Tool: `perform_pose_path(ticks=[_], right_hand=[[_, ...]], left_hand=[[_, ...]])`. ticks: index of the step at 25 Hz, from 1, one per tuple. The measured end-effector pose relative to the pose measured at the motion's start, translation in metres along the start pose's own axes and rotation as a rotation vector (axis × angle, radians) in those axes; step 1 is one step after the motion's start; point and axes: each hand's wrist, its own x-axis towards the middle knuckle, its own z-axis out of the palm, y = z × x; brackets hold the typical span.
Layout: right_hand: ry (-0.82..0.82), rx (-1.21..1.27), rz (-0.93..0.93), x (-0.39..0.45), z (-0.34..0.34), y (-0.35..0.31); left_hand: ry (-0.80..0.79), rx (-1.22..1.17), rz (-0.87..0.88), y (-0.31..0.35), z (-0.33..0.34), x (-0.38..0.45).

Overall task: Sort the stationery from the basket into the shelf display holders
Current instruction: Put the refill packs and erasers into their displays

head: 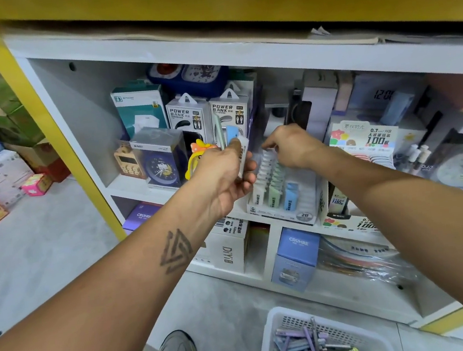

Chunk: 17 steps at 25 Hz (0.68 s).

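Honestly, my left hand (224,173) pinches a loose fan of slim pastel lead packets (233,137) at frame centre; my right hand (287,147), fingers curled, slots one into the white tiered holder (282,198), and the fan could slip.

Shelf bay crowded. Slotted display holder (281,195) at front edge: left rows full of packets, right rows bare, open from above. Right hand (293,148) over its back end; left hand (224,173) with a fan of packets (232,140) blocks its left side. Power bank boxes (209,114) wall the rear; clock box (159,160) stands left, lead-refill display (365,142) right. Floor bare left of basket (274,332).
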Motion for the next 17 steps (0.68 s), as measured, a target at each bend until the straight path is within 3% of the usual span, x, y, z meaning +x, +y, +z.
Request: perform_pose_path(ticks=[2, 4, 5, 9, 14, 17], right_hand=[[0.070, 0.371, 0.081, -0.006, -0.010, -0.008], [0.004, 0.919, 0.124, -0.022, -0.025, -0.019], [-0.057, 1.072, 0.105, -0.031, -0.030, -0.023], [-0.096, 1.051, 0.068, -0.052, -0.040, -0.032], [-0.070, 1.275, 0.114, -0.057, -0.047, -0.025], [-0.053, 1.073, 0.013, -0.061, -0.050, -0.015]], left_hand=[[-0.033, -0.029, -0.019, 0.000, 0.001, -0.003], [-0.059, -0.067, -0.029, 0.001, 0.003, -0.006], [-0.062, -0.077, -0.029, 0.001, 0.004, -0.007], [-0.088, -0.092, -0.040, 0.003, 0.008, -0.011], [-0.066, -0.107, -0.065, 0.004, 0.007, -0.011], [0.031, -0.108, -0.028, 0.006, 0.007, -0.006]])
